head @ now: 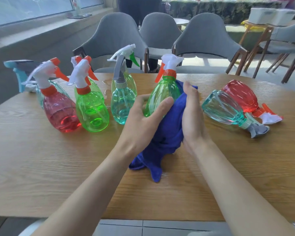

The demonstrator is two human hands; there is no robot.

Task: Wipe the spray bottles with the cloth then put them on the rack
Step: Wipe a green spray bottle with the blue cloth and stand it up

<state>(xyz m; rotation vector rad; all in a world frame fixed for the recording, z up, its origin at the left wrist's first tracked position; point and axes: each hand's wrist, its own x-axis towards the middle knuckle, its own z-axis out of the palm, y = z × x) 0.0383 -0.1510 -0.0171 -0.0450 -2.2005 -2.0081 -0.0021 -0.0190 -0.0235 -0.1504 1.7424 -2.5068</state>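
My left hand (pixel 143 120) grips the lower body of a green spray bottle (pixel 163 92) with an orange collar and white trigger head, held upright above the table. My right hand (pixel 192 116) presses a blue cloth (pixel 167 133) flat against the bottle's right side; the cloth hangs down to the tabletop. Standing to the left are a red bottle (pixel 60 111), a green bottle (pixel 92 109) and a teal bottle (pixel 122 103), with more behind them. On the right, a teal bottle (pixel 225 109) and a red bottle (pixel 242 96) lie on their sides.
The wooden table (pixel 58 167) has a small wet patch near its far edge. Grey chairs (pixel 203 34) stand behind it. A blue object (pixel 20 72) sits at the far left. No rack is in view.
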